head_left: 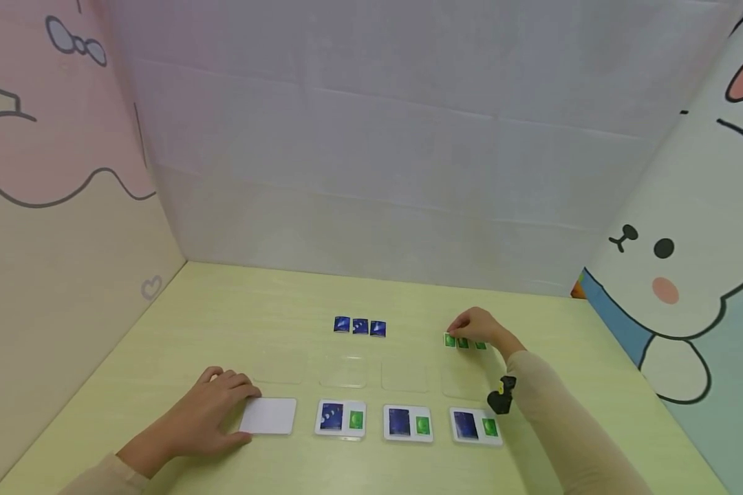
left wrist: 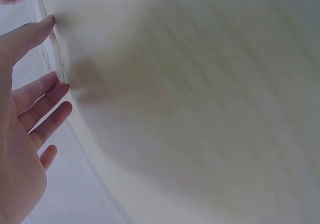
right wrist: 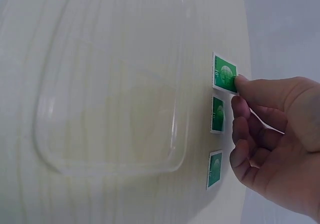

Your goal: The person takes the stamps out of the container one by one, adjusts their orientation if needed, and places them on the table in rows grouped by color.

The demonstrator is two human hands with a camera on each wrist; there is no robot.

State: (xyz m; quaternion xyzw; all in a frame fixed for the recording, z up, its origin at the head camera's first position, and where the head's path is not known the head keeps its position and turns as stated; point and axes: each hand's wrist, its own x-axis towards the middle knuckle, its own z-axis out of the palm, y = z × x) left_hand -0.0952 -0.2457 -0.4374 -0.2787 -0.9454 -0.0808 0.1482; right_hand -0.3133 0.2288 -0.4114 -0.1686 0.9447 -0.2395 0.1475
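My left hand [head_left: 207,416] is at the left end of a blank white card [head_left: 269,416], which seems to lie in a shallow clear case. Its thumb and forefinger hold the near and far corners, the other fingers spread. At the back right my right hand [head_left: 479,328] pinches the edge of a green postage stamp [right wrist: 224,74] between thumb and forefinger, the stamp slightly tilted. Two more green stamps [right wrist: 217,115] lie beside it in a row. Three dark blue stamps [head_left: 360,326] lie further left on the table.
Right of the blank card stand three white cards [head_left: 406,438], each bearing a blue and a green stamp. Behind the row of cards lie several clear plastic lids [head_left: 404,377]. A pale wall [head_left: 371,206] closes off the table's [head_left: 254,295] back.
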